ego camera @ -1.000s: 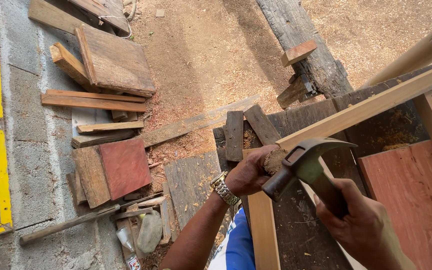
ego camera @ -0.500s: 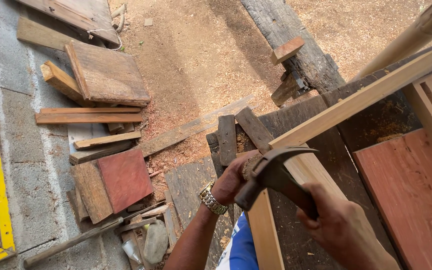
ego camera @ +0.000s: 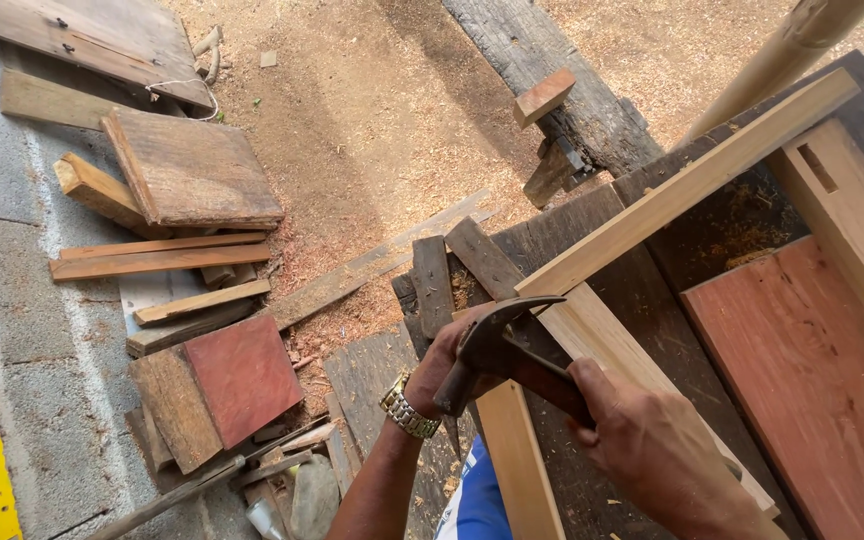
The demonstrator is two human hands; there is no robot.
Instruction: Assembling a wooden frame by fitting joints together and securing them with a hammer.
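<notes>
Head view, we look down at our right hand (ego camera: 652, 450), fingers wrapped tight round the handle of a claw hammer (ego camera: 497, 345), head poised just above the corner joint where two pale wooden frame rails (ego camera: 682, 190) meet. Our left hand (ego camera: 442, 360), metal wristwatch (ego camera: 407, 408) on the wrist, sits at that corner, fingers curled against the wood, likely steadying the joint so the blow lands true; whether it pinches a nail we cannot tell, the hammer hides it. Rails lie on a dark rough worktop (ego camera: 652, 350), reddish panel (ego camera: 802, 380) just beside. Offcut boards (ego camera: 192, 180) and a red-brown block (ego camera: 242, 375) lie scattered on the sawdust ground (ego camera: 372, 110), well apart.
</notes>
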